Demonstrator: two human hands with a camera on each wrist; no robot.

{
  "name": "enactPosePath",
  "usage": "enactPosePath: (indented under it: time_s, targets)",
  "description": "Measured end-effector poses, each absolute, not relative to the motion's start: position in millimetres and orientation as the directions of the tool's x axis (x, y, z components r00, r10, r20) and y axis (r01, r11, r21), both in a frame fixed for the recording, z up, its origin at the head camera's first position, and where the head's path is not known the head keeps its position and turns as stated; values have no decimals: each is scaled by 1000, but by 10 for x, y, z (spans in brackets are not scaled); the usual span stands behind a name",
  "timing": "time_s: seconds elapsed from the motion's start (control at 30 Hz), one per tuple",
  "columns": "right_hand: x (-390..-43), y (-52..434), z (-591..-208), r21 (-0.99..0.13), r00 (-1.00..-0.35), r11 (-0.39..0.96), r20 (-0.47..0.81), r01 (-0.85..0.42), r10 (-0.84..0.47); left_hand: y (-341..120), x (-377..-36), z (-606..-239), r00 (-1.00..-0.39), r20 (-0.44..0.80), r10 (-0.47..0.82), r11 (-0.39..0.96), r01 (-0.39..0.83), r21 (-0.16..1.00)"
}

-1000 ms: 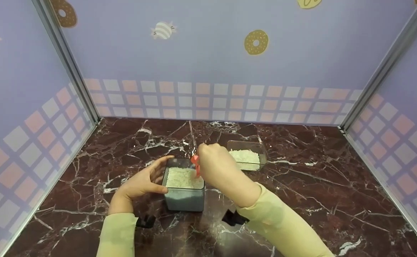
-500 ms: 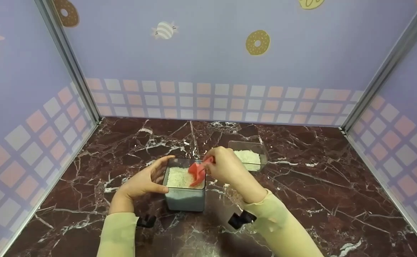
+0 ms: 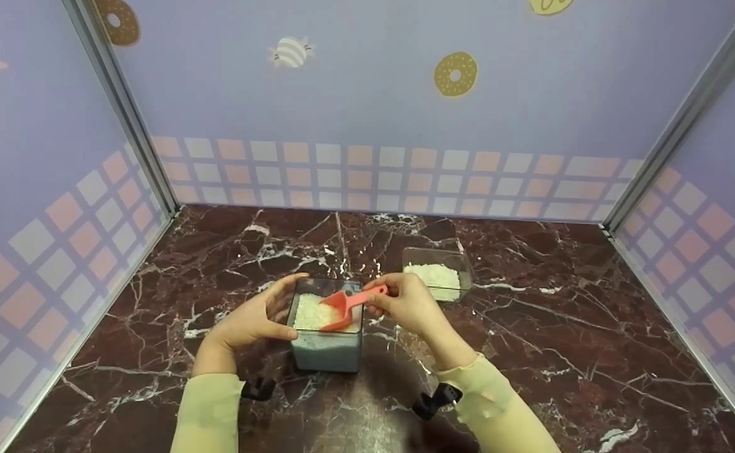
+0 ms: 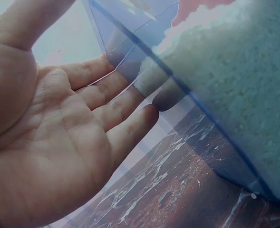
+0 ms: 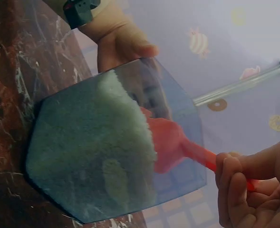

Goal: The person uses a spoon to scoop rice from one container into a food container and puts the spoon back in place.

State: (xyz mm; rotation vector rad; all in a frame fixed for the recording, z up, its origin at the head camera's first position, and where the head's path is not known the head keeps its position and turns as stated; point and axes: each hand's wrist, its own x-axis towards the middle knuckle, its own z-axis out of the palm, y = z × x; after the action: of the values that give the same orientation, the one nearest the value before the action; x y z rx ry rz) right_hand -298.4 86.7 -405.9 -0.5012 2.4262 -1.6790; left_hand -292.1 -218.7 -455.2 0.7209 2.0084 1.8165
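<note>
A bluish see-through square container (image 3: pixel 326 352) stands on the table, filled well up with white rice (image 3: pixel 310 311). My left hand (image 3: pixel 251 321) holds it at its left side, thumb at the front corner and index finger toward the back. In the left wrist view the other fingers (image 4: pixel 125 107) lie rather straight, tips at the wall. My right hand (image 3: pixel 411 305) pinches the handle of a red scoop (image 3: pixel 342 308) between thumb and fingers. The scoop's bowl sits at the rice surface, inside the rim, as the right wrist view also shows.
A low clear box (image 3: pixel 464 270) with more rice stands behind and to the right of the container. White grains lie scattered on the dark marbled table (image 3: pixel 530 340) behind the container. Patterned panels (image 3: pixel 367 107) close off the back and both sides.
The right hand has moved right and a little nearer, turning the scoop from upright to lying slanted, its bowl now over the rice. Left hand and container have stayed put.
</note>
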Motion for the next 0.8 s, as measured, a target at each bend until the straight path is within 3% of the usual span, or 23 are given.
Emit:
enactPosePath:
  time_s: [0.37, 0.6, 0.8]
  targets:
    - [-2913, 797, -4174, -957, -949, 261, 41, -127, -312, -2193, -2918, -4546, -823, 67, 565, 98, 147, 984]
    - [-2928, 824, -4222, -993, -943, 120, -22, -19, -331, -2178, -2910, -4534, -822, 66, 566, 86, 138, 987]
    - [-2944, 869, -4287, -998, -942, 63, -7, -15, -335, -2181, -2905, -4533, -819, 68, 569, 81, 139, 987]
